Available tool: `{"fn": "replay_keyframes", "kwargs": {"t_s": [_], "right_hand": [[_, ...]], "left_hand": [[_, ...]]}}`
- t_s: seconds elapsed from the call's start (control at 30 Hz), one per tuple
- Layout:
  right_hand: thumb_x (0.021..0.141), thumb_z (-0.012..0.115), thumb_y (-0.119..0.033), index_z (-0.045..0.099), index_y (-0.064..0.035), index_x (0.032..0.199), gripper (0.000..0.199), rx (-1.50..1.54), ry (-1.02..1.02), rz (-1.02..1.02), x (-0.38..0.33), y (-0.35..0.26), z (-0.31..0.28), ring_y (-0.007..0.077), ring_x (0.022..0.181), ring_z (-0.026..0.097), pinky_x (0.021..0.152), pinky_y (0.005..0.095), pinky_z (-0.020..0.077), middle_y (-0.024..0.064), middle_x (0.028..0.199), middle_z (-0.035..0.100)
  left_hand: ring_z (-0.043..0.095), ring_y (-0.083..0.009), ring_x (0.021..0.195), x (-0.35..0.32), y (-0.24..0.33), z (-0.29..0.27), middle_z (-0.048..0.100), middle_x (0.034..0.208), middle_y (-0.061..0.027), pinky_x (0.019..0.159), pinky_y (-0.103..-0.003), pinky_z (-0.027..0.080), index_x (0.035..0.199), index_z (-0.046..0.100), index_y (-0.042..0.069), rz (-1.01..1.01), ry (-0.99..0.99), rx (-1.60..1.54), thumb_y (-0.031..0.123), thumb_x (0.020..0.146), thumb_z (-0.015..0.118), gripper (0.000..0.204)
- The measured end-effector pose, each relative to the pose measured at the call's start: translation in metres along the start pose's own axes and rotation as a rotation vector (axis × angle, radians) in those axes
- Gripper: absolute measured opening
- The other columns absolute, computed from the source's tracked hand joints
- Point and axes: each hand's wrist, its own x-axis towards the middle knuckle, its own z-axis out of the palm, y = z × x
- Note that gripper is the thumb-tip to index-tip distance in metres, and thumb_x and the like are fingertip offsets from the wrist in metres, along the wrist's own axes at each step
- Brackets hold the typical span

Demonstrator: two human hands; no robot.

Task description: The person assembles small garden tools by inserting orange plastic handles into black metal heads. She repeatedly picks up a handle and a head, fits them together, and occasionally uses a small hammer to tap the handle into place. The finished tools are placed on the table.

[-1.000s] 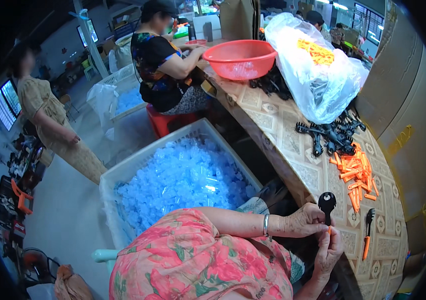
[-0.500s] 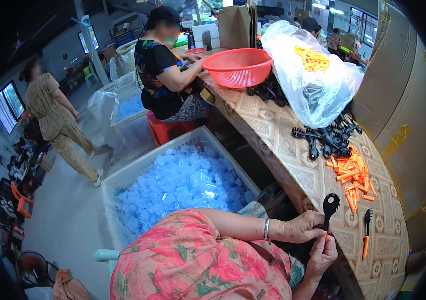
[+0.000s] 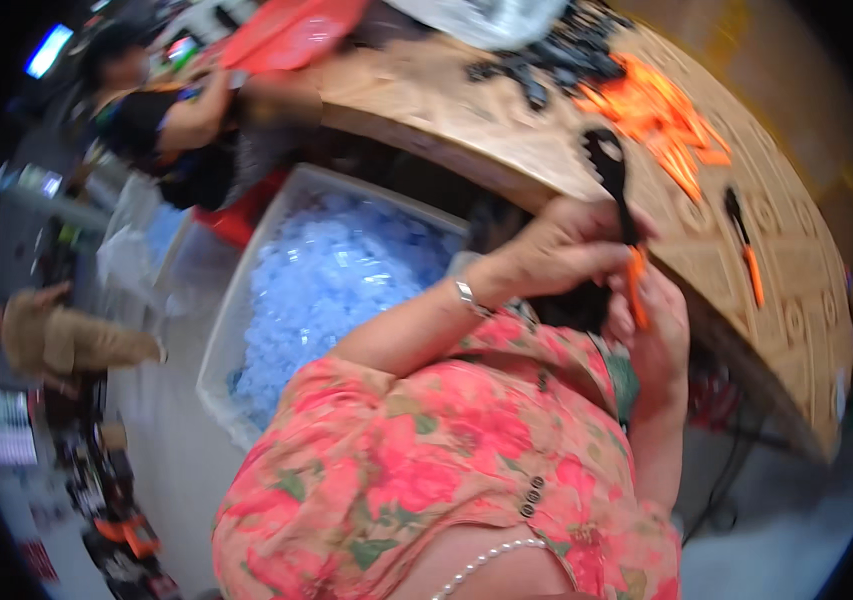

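At the near table [image 3: 466, 120] edge, the left hand [image 3: 561, 250] gripped a black tool [image 3: 611, 185] by its shaft, head pointing to 12 o'clock. Right hand [image 3: 658, 325], just below at 5 o'clock, pinched an orange piece [image 3: 638, 290] against the shaft, fingers closed. Loose orange pieces [image 3: 668, 125] lay at 1 o'clock; a bin of blue parts [image 3: 321, 290] sat at 9 o'clock.

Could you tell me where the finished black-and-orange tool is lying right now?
In the head view, the finished tool lies alone on the patterned table, right of the hands and below the pile of orange pieces.
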Motion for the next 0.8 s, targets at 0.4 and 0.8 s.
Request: {"fn": "replay_keyframes", "kwargs": {"t_s": [0.4,0.8], "right_hand": [[0.091,0.056,-0.014,0.058,-0.0025,0.101,0.015,-0.997,0.354,-0.285,0.011,-0.001,-0.005,0.0214,0.07,0.066,0.063,0.0322,0.049,0.0106,0.083,0.069],[0.086,0.063,-0.014,0.055,-0.0066,0.103,0.02,-1.469,0.431,-0.604,0.012,0.011,-0.018,0.0334,0.071,0.063,0.059,0.0418,0.0476,0.0139,0.078,0.062]], "left_hand": [[0.057,-0.0072,0.083,0.009,-0.024,0.001,0.063,0.097,-0.0048,0.079,-0.02,0.048,0.124,0.054,-0.004,0.058,0.096,-0.015,0.004,0.091,0.057,0.034],[0.058,-0.0063,0.083,0.006,-0.036,0.015,0.063,0.091,-0.0024,0.081,-0.02,0.049,0.116,0.057,-0.006,0.125,0.321,0.104,0.001,0.084,0.067,0.034]]}}
